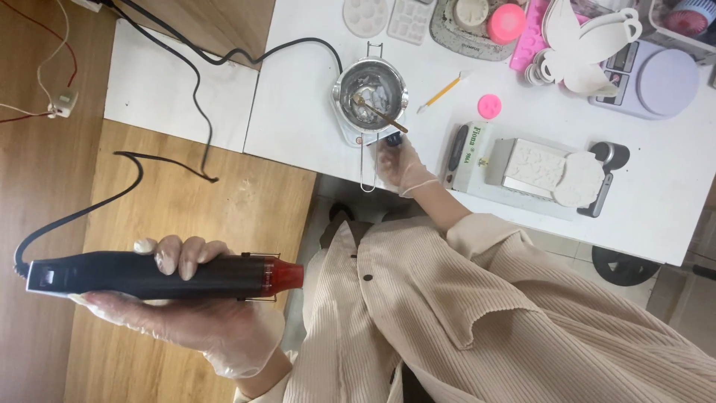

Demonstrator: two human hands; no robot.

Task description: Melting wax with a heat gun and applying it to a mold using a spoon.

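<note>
- White surface (pixel 298 112) up top, wooden floor (pixel 224 201) below it, and a person in a ribbed beige coat (pixel 462 321) looking down over both.
- Left hand (pixel 186 313), in a thin clear glove, is wrapped around a black heat gun with a red nozzle (pixel 164 275); fingers curl over its body, nozzle pointing toward the coat.
- Heat gun hangs out over the floor, well apart from the surface, and its black cord (pixel 82 213) trails away.
- Right hand (pixel 403 164), gloved too, sits at the surface's near edge, fingers drawn together around a small dark knob just beside the pot; the grip itself I cannot tell.
- Small metal melting pot with a long wire handle (pixel 369 93) stands on the surface, a wooden stick (pixel 380 116) resting in it.
- Yellow pencil (pixel 441 92) lies near the pot; a round pink mould (pixel 489 105) sits just past it.
</note>
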